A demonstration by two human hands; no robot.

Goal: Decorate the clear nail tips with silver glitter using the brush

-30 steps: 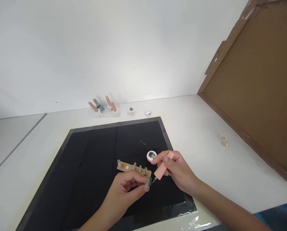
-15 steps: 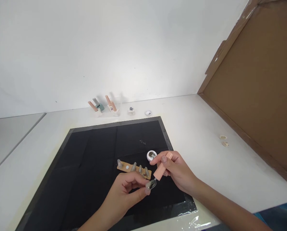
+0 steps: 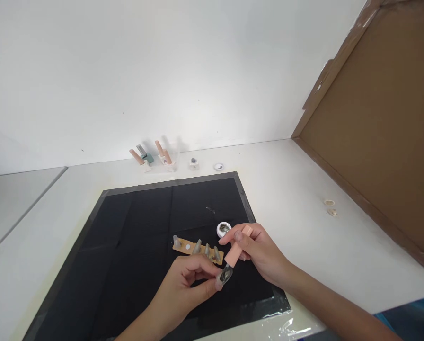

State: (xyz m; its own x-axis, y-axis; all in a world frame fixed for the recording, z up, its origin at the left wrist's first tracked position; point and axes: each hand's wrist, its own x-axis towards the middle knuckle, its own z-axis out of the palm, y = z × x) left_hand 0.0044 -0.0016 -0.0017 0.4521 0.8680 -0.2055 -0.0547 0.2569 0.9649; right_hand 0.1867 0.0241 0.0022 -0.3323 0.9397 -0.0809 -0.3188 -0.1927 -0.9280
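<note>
Between the thumb and forefinger of my left hand (image 3: 192, 282) is a shiny greyish nail tip (image 3: 226, 274), tilted toward the right. My right hand (image 3: 260, 248) grips a nail polish brush by its peach handle (image 3: 234, 252). The brush end points down and meets the nail tip; its bristles are hard to make out. Just beyond my left hand lies a tan strip (image 3: 183, 246) with several nail tips standing on it. A small round white pot (image 3: 223, 229) with dark shiny contents sits near my right fingertips.
A black mat (image 3: 141, 237) with a grey taped edge covers the middle of the white table (image 3: 279, 189). Along the wall stand several polish bottles (image 3: 167, 158), a small square bottle (image 3: 194, 164) and a white lid (image 3: 219, 166). Two small beige pieces (image 3: 331, 208) lie right, beside a cardboard box (image 3: 375, 132).
My right hand has shifted slightly left and the brush has moved further over the nail tip. The nail tip is turned a little more upright in my left fingers.
</note>
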